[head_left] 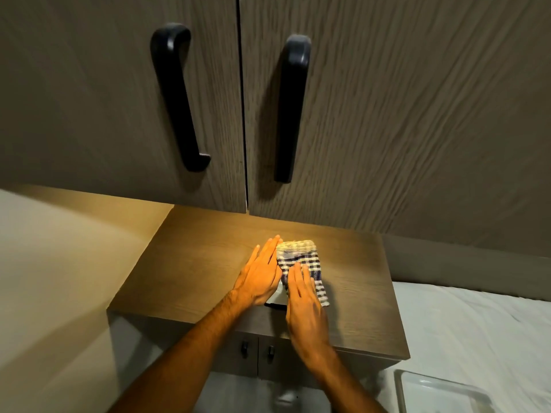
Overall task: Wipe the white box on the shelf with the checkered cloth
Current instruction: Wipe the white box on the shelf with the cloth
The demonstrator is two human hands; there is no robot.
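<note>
The blue-and-white checkered cloth (pixel 301 260) lies draped over the white box (pixel 280 295), of which only a small pale patch shows between my hands. The box stands on the wooden shelf top (pixel 193 272). My right hand (pixel 304 308) lies flat on the cloth with its fingers stretched out, pressing it onto the box. My left hand (pixel 262 271) rests flat against the box's left side, fingers straight and together, touching the cloth's edge. A short dark strip (pixel 274 306) shows at the box's near edge.
Two grey cupboard doors with long black handles (pixel 176 96) (pixel 290 108) hang just above the shelf. Small doors with knobs (pixel 244 348) sit under the shelf top. A white sheet (pixel 477 323) and a clear tray (pixel 441 391) lie at the lower right. A wall (pixel 53 263) runs along the left.
</note>
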